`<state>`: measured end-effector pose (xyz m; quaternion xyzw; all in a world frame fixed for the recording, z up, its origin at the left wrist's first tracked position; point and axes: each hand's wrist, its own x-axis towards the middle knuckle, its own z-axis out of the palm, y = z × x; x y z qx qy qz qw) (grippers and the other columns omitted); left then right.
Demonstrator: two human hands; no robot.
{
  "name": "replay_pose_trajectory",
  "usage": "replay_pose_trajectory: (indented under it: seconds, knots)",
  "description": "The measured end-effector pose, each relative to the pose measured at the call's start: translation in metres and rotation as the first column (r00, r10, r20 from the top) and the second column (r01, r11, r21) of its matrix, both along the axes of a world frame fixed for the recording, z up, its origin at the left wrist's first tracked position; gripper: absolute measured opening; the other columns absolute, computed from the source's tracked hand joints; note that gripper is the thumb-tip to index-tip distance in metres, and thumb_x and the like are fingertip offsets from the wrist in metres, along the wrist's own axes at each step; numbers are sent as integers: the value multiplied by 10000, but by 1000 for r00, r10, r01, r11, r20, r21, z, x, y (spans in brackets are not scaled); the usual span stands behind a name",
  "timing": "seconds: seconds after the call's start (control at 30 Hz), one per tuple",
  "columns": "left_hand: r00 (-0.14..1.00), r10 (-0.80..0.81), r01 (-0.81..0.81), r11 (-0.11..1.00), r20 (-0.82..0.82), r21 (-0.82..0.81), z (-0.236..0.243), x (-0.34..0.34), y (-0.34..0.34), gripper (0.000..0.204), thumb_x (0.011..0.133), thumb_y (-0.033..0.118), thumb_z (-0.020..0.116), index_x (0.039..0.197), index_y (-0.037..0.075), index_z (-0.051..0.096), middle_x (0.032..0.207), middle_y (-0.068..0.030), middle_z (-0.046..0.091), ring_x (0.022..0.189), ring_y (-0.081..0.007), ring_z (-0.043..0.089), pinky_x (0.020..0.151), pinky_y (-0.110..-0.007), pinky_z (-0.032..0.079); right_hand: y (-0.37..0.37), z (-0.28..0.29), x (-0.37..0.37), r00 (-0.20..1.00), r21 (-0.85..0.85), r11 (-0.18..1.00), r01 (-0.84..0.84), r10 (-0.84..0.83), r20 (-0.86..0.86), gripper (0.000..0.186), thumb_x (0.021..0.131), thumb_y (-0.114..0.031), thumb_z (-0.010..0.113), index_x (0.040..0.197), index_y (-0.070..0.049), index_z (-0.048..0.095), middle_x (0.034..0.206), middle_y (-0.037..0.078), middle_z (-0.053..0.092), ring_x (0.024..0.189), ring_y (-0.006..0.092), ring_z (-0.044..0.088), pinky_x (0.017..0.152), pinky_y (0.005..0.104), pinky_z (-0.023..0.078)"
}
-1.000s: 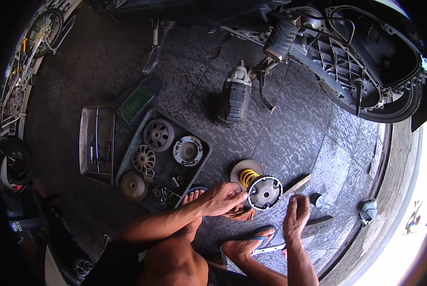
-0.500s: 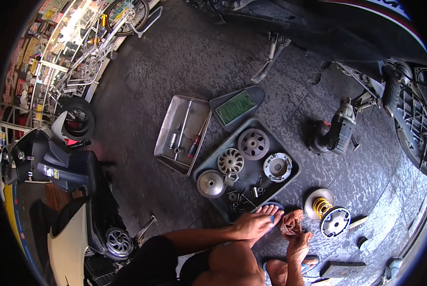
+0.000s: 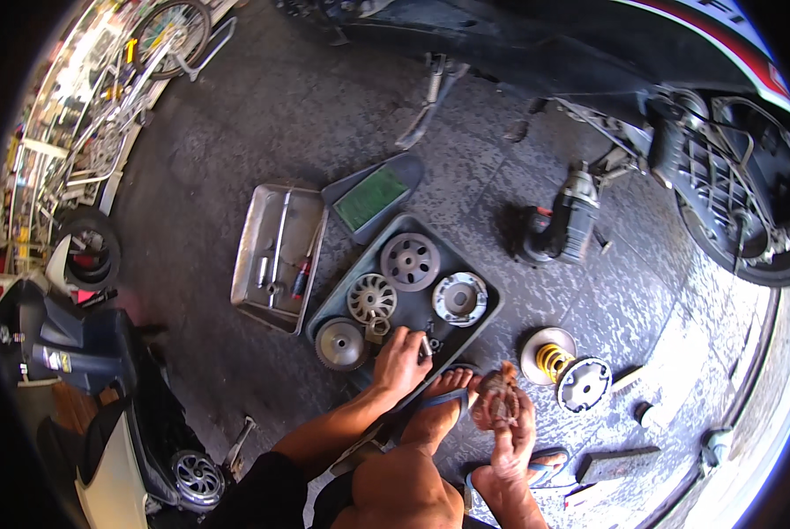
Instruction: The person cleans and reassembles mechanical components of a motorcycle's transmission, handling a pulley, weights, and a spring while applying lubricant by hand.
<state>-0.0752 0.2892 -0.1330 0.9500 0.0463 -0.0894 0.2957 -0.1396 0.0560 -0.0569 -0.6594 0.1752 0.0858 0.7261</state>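
My left hand [image 3: 398, 366] reaches into the dark tray [image 3: 492, 316], fingers curled and closed at a small shiny metal sleeve [image 3: 426, 347]. Part of the sleeve and some small hardware beside it are hidden under the hand. In the same tray lie a slotted clutch bell [image 3: 410, 262], a finned fan disc [image 3: 372, 298], a smooth metal pulley disc [image 3: 340, 344], a round clutch plate [image 3: 459, 299] and a large nut [image 3: 376, 326]. My right hand [image 3: 514, 434] grips a crumpled reddish-brown rag [image 3: 498, 401] beside my foot, outside the tray.
To the left, a metal tray [image 3: 245, 264] holds a long bar, sockets and a screwdriver [image 3: 301, 278]. A green air filter [image 3: 371, 200] sits behind. A pulley assembly with yellow spring [image 3: 554, 361], impact wrench [image 3: 571, 220] and dark block [image 3: 618, 465] lie right. Motorcycles stand around.
My left hand has moved from my foot into the tray, onto the small metal parts. The right hand has lifted slightly with the rag. The whole view has shifted.
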Motion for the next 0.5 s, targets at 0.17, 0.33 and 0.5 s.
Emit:
replay_pose_trajectory:
  seconds: [0.17,0.33,0.5]
  knots:
    - [952,-218,269,932,216,-244,60,-10,-26,482,701,194,851,1087,10,627,1005,-163,584,905,-365,627,763,-438,528,31,-9,23,991,-128,984,-123,128,33,531,840,-86,697,1332,29,533,1313,198,557,1202,305,572,1011,370,465]
    - [764,-314,515,823,564,-241,94,7,-52,417,802,284,798,1097,29,649,1034,-164,644,810,-341,622,688,-422,531,24,38,41,949,-194,947,-256,284,134,570,936,-212,656,1410,-33,394,1175,233,634,1082,345,648,909,444,502]
    - [577,-386,665,734,720,-139,162,27,-74,464,777,283,830,1106,23,631,1033,-128,643,841,-301,603,708,-408,517,19,108,34,971,281,959,-46,-23,239,421,1058,-361,510,1253,10,550,1014,72,665,920,137,618,815,313,509]
